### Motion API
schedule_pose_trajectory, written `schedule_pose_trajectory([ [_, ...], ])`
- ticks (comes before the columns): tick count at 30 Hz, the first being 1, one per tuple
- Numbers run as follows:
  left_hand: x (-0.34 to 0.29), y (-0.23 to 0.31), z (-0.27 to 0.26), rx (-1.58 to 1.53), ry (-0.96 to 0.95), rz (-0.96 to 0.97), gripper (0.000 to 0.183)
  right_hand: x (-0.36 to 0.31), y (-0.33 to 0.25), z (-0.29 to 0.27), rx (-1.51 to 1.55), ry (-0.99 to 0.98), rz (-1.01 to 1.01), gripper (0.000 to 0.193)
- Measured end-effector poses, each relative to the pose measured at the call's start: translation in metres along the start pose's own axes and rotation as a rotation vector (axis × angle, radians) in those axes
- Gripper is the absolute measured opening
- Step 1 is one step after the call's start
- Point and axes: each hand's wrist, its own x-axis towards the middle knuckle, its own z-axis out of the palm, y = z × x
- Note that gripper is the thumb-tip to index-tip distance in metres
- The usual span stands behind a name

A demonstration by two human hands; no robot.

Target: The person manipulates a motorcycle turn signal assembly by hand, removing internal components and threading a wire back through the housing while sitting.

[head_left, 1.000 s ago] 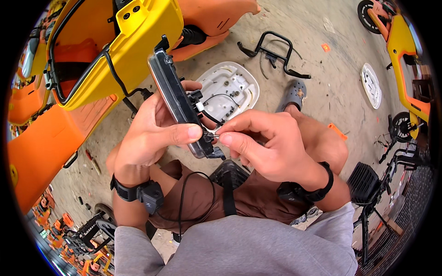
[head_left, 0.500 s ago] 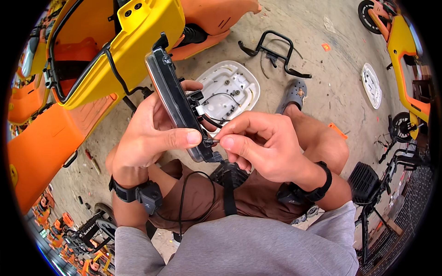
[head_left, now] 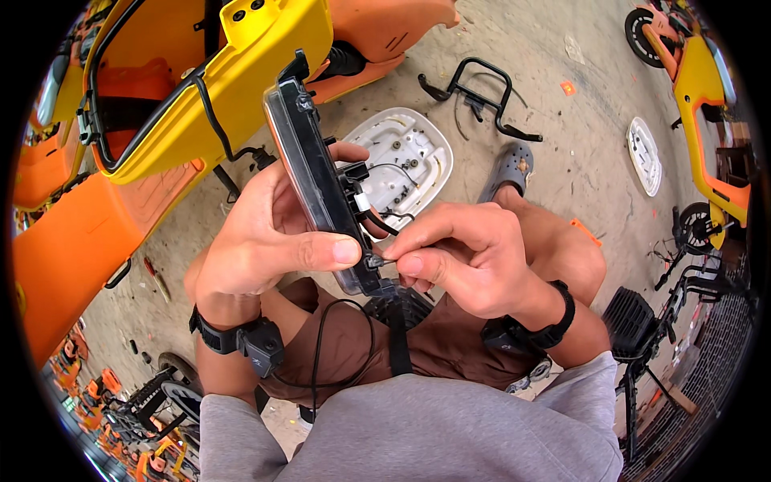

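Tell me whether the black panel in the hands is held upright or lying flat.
Upright, tilted slightly: the black panel stands on edge, gripped by the left hand; the right hand pinches a wire at its lower end.

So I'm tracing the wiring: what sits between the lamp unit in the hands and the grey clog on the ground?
In the head view, a white oval cover, inside facing up, lies on the ground between the lamp unit and the grey clog.
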Motion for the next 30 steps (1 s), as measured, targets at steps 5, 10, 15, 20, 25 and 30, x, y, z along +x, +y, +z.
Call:
schedule_pose_trajectory([
  [5,-0.0003,0.0004,-0.0018,0.01,-0.032,0.023,0.082,0.0006,0.0033,-0.0014,-0.106,-0.008,-0.104,0.01],
  [10,-0.0007,0.0009,-0.0012,0.003,-0.031,0.024,0.081,0.0034,0.0013,-0.0036,-0.256,-0.008,-0.212,0.013],
  [15,-0.0009,-0.0008,-0.002,0.004,-0.02,0.025,0.08,0.0048,-0.0003,-0.0037,-0.337,0.0,-0.272,0.015],
  [20,-0.0001,-0.0004,0.0006,-0.015,-0.012,0.02,0.08,0.0048,-0.0005,-0.0052,-0.334,0.005,-0.284,0.015],
  [25,-0.0002,-0.0009,0.0008,-0.005,0.005,0.031,0.081,0.004,-0.0005,-0.0059,-0.279,-0.003,-0.237,0.013],
  [30,0.0004,-0.0004,0.0014,-0.014,0.001,0.045,0.082,-0.0002,-0.001,-0.0058,-0.01,-0.019,-0.045,0.007],
])
